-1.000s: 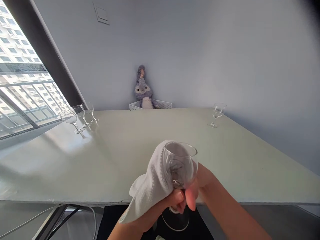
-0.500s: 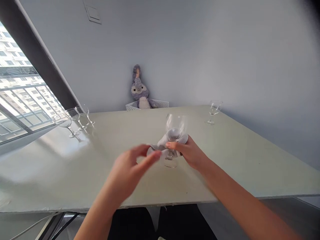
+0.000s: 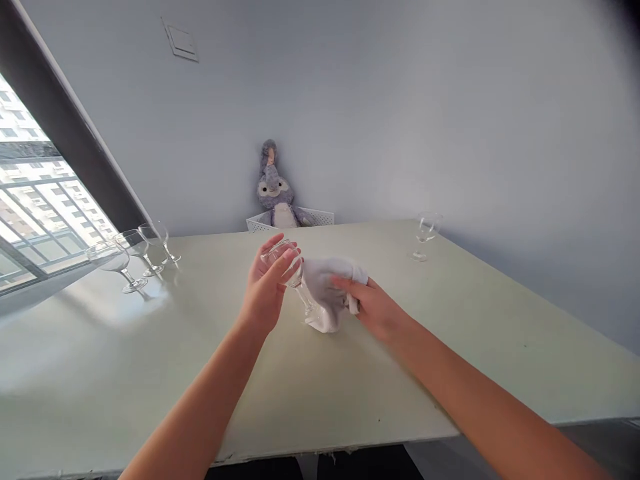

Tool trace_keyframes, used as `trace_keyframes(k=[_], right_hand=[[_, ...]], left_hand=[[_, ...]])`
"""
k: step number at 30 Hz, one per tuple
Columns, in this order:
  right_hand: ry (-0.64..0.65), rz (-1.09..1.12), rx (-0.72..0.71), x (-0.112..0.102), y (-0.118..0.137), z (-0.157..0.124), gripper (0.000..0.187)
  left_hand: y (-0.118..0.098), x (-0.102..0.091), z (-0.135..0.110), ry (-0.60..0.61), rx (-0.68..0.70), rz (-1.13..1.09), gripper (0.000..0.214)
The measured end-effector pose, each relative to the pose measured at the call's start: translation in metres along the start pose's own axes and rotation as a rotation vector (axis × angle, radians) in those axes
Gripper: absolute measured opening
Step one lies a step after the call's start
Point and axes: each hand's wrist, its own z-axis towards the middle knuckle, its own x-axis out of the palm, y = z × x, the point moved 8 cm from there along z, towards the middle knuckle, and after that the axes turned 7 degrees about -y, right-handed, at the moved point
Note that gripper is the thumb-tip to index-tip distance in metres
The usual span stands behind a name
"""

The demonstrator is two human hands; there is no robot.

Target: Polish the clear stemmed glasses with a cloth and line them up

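Note:
A clear wine glass [image 3: 290, 267] is gripped round its bowl by my left hand [image 3: 267, 283]. It tilts, with its rim up to the left and its stem slanting down to the right. In my right hand [image 3: 377, 303] is a white cloth [image 3: 325, 280], bunched between thumb and fingers. The cloth hangs beside the stem and covers part of the glass's foot. Whether the cloth presses on the foot I cannot tell.
Several more wine glasses stand on the pale table [image 3: 240, 400]: a group [image 3: 135, 247] at the far left and a single glass [image 3: 426, 233] at the back right. A plush rabbit [image 3: 277, 193] sits in a white basket [image 3: 320, 218] beyond the back edge.
My left hand has closed round the glass's bowl. The glass has gone from upright to tilted and shifted left. My right hand now holds only the cloth, which hangs looser.

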Motion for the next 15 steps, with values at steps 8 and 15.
trace_keyframes(k=[8,15], right_hand=[[0.145,0.065,0.017,0.025,-0.008,-0.007,0.035],[0.263,-0.245,0.04,0.041,-0.027,-0.014,0.025]], left_hand=[[0.015,-0.009,-0.003,0.02,-0.091,-0.213,0.035],[0.018,0.009,-0.022,0.126,-0.175,-0.201,0.044]])
